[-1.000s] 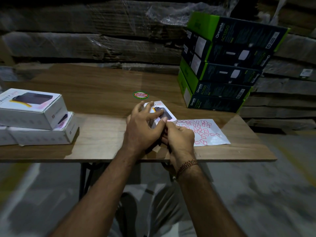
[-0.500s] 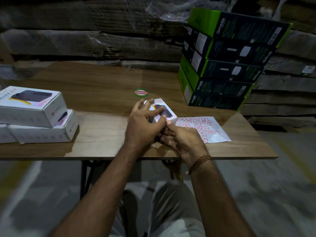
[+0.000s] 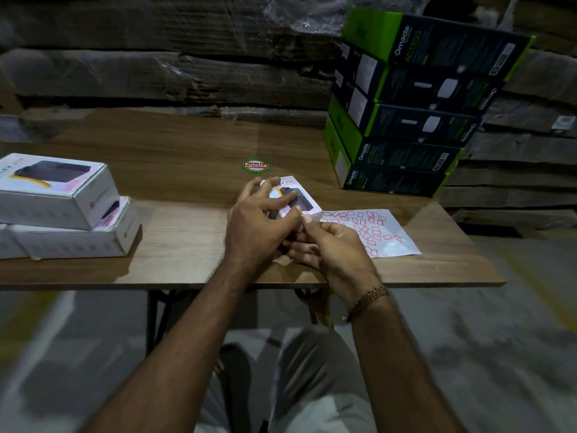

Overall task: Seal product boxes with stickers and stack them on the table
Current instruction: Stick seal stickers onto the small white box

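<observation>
The left hand is gripping the box while the right hand is pinching, probably, a sticker, best pressed flat across the flap seam.

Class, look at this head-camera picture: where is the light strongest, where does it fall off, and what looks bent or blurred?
Head view: light is strongest on the sticker sheet and the white box that both hands hold; the cardboard wall behind is dim; the table edge bows from the wide lens; the floor at the corners smears.

Wooden table, wrapped cardboard wall
</observation>
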Available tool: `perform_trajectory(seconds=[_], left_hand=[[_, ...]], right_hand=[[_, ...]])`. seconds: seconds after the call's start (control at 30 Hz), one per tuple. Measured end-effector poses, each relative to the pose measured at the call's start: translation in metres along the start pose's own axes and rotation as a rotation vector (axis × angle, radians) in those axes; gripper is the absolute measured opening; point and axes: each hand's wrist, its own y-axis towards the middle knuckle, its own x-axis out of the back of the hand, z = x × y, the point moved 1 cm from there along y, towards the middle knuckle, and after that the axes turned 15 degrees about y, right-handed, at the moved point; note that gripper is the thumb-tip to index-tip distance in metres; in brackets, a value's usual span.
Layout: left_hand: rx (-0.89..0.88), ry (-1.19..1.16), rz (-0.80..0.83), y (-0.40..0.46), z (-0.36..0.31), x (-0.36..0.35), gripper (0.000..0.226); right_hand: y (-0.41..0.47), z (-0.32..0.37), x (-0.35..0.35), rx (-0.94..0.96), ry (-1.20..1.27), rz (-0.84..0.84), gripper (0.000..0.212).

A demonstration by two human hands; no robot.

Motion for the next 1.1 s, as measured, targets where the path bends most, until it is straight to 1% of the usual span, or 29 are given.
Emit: perform_trajectory(seconds=[0.1,0.23,0.43,0.6,0.8,0.9,0.97,1.1], left_hand=[[-0.003,-0.019,-0.005,0.0,0.0,0.0,0.044],[-0.012,-0.014,-0.01,0.0,-0.001,0.0,0.039],[-0.036,-0.002,-0.022,0.0,-0.001,0.001,0.037],[-0.042,0.018,-0.024,0.001,-0.001,0.001,0.036],[-0.031,0.018,-0.022,0.003,0.003,-0.003,0.036],[-0.018,0.014,-0.039,0.005,0.003,-0.005,0.037],[0.0,0.005,-0.055,0.006,0.002,-0.007,0.034],[-0.007,-0.007,-0.07,0.004,0.003,-0.008,0.024]], right_hand=[[0.001,0.0,0.0,0.002,0.003,0.009,0.054],[0.001,0.002,0.001,-0.012,-0.017,-0.007,0.043],[0.002,-0.002,-0.002,0.025,0.013,-0.033,0.038],[0.006,-0.007,-0.003,0.106,-0.05,-0.101,0.033],[0.014,-0.013,0.001,0.231,-0.147,-0.13,0.022],[0.018,-0.014,0.003,0.275,-0.2,-0.122,0.02],[0.017,-0.015,0.006,0.287,-0.241,-0.106,0.015],[0.013,-0.012,0.011,0.264,-0.193,-0.047,0.007]])
